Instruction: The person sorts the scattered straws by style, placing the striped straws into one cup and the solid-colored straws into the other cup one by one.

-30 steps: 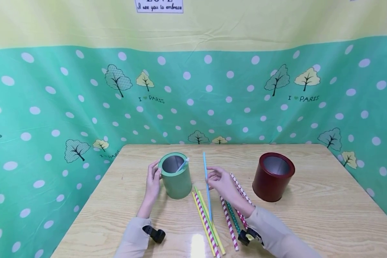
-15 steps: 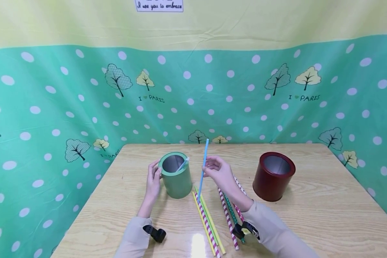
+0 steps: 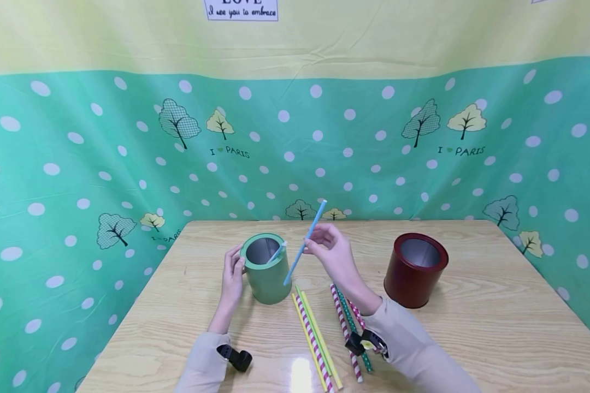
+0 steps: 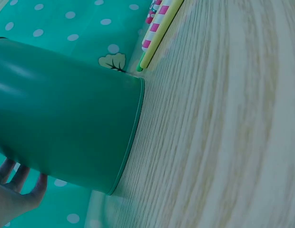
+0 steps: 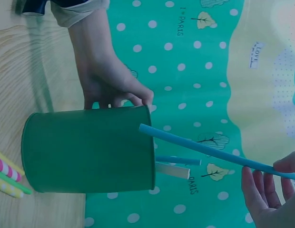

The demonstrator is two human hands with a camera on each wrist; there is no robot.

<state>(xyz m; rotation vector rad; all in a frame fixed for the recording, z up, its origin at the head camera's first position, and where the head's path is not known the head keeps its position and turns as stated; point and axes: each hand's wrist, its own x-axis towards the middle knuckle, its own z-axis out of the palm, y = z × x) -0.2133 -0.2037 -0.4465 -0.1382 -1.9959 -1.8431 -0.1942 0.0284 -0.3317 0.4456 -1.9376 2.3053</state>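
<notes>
Right hand (image 5: 270, 208) pinches a blue straw (image 5: 204, 149) near the green can (image 5: 88, 152), left hand (image 5: 107, 76) holds that can, two straws (image 5: 173, 170) poke out!

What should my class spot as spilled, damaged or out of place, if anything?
Nothing stands out. The green can and red can both stand upright, and I see no spill or damage. The loose straws lie in two groups on the table; the blue straw in the right grip simply slants.

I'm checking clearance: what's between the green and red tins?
In the head view, the right hand, pinching a blue straw; other straws lie mostly nearer the camera.
</notes>
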